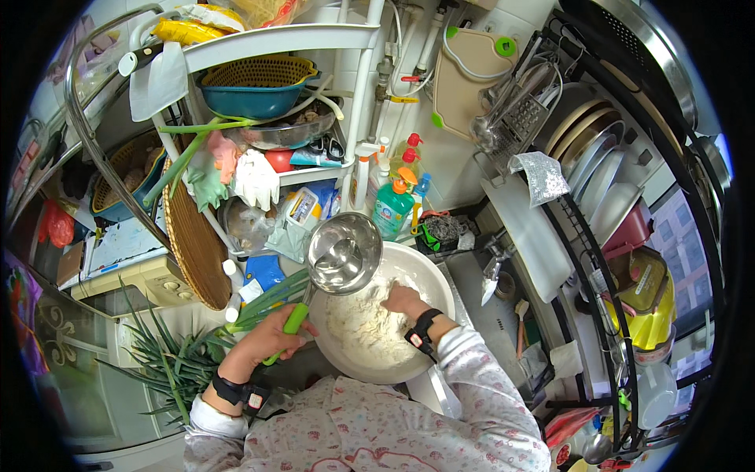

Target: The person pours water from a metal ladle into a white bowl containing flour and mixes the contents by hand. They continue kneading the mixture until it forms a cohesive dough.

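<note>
A large white basin stands before me with pale flour in it, partly clumped. My right hand is down in the flour near the basin's far right side; its fingertips are buried, so I cannot tell if they hold anything. Left of the basin, my left hand grips the green handle of a metal ladle. The ladle's shiny round bowl hangs over the basin's far rim, with what looks like a little clear liquid inside.
Long green scallions lie to the left, beside a round woven tray. Beyond the basin stand a green pump bottle and a crowded white shelf. At right are a sink, its faucet and a black dish rack.
</note>
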A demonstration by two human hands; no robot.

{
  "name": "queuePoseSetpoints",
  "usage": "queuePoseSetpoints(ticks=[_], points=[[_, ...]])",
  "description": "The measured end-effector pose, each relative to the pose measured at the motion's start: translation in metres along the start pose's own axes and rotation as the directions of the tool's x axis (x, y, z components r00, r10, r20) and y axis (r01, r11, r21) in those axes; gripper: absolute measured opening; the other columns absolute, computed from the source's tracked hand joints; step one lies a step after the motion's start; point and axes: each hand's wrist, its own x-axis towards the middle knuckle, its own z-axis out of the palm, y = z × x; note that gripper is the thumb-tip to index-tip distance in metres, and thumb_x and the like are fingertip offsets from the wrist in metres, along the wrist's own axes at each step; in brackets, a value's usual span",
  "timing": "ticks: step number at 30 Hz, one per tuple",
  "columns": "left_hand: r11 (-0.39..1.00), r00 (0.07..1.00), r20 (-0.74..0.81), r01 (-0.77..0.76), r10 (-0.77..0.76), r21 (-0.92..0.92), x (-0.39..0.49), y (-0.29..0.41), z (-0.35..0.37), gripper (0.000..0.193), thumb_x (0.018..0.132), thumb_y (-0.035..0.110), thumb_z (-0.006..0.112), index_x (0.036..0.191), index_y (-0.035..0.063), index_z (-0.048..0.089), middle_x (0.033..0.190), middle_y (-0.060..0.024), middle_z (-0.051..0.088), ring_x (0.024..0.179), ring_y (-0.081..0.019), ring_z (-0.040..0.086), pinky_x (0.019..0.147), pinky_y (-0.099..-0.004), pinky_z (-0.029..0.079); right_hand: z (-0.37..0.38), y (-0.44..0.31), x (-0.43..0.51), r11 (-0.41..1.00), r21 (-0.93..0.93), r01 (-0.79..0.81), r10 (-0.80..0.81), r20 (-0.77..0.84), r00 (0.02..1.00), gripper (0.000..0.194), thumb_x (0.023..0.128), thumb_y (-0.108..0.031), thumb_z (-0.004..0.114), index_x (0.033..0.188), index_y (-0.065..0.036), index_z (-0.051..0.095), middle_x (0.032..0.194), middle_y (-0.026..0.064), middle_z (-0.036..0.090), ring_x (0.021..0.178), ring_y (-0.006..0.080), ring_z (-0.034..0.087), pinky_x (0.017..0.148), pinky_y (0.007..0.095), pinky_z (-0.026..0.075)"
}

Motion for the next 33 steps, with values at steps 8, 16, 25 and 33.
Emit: queuePoseSetpoints(ticks=[8, 16, 25, 33], points=[[0.999, 0.999, -0.032, 0.037, -0.037, 0.012, -0.005, 0.004, 0.001, 0.049, 0.077, -0.007, 0.057, 0.121, 0.0017, 0.038, 0.104, -0.0104, 0.061, 0.054, -0.0093, 0.051, 0.045, -0.0220, 0.042, 0.025, -0.109, -0.006, 0.993, -0.055, 0.108, -0.103, 0.086, 0.991, 0.065, 0.084, -0.045, 0.053, 0.133, -0.004, 0.044, 0.141, 0.0262, 0.032, 0.126, 0.0453, 0.036, 0.096, 0.0595, 0.037], [0.999, 0.999, -0.031, 0.031, -0.031, -0.011, -0.001, -0.002, -0.001, 0.050, 0.076, -0.008, 0.057, 0.122, 0.0019, 0.038, 0.104, -0.0102, 0.062, 0.054, -0.0096, 0.051, 0.045, -0.0221, 0.042, 0.046, -0.098, -0.015, 0.902, -0.219, 0.372, -0.395, -0.067, 0.916, 0.071, 0.069, -0.027, 0.072, 0.133, -0.015, 0.044, 0.129, 0.0220, 0.045, 0.118, 0.0418, 0.046, 0.087, 0.0549, 0.044], [0.999, 1.000, 0.006, 0.017, -0.017, 0.048, 0.007, 0.004, 0.002, 0.050, 0.076, -0.008, 0.056, 0.123, 0.0016, 0.038, 0.104, -0.0106, 0.062, 0.054, -0.0091, 0.051, 0.045, -0.0220, 0.042, 0.012, 0.007, 0.061, 0.867, 0.153, 0.475, -0.426, -0.270, 0.864, 0.065, 0.075, -0.031, 0.069, 0.129, -0.004, 0.046, 0.123, 0.0214, 0.054, 0.111, 0.0387, 0.053, 0.095, 0.0418, 0.043], [0.999, 0.999, 0.019, 0.045, -0.046, 0.017, 0.012, 0.001, 0.003, 0.051, 0.076, -0.007, 0.056, 0.123, 0.0019, 0.038, 0.105, -0.0104, 0.061, 0.054, -0.0086, 0.050, 0.046, -0.0217, 0.042, 0.023, 0.008, -0.016, 0.983, 0.157, -0.093, 0.097, -0.024, 0.995, 0.097, 0.072, -0.062, 0.063, 0.136, 0.003, 0.031, 0.138, 0.0256, 0.036, 0.129, 0.0359, 0.036, 0.102, 0.0466, 0.036]])
